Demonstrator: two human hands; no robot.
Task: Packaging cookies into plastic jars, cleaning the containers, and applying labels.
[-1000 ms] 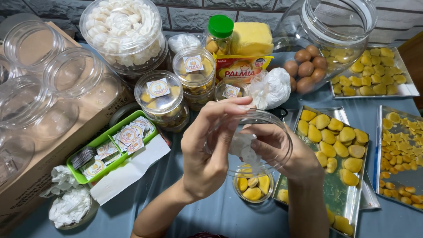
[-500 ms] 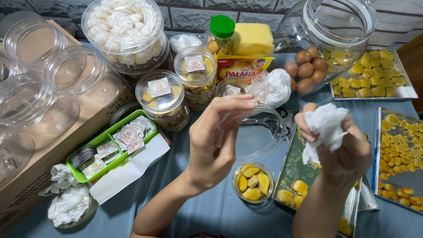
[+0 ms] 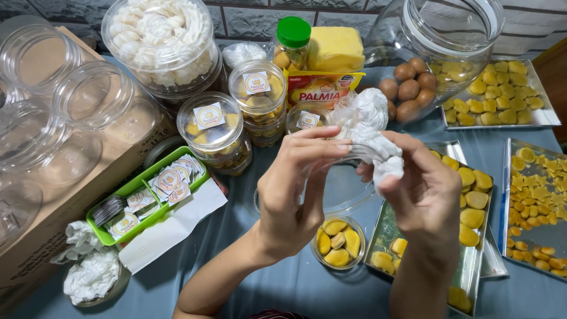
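holding a clear lid point(image 3: 339, 183) mid-scene in our left hand point(image 3: 295, 189), right hand point(image 3: 425, 189) pinching a white tissue point(image 3: 378, 150) against it; we judge the lid could slip onto the small cookie jar point(image 3: 338, 242) just below.

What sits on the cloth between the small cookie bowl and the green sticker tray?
Head view: only the left hand's forearm crosses between small bowl and green tray.

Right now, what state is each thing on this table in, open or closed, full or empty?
Left hand: holds a clear lid.
Right hand: pinches a crumpled tissue.
Small jar: open, partly filled with cookies.
Green-capped jar: closed.
Labelled jars: lidded, filled.
Box jars: empty.
Big jar: open, tilted.
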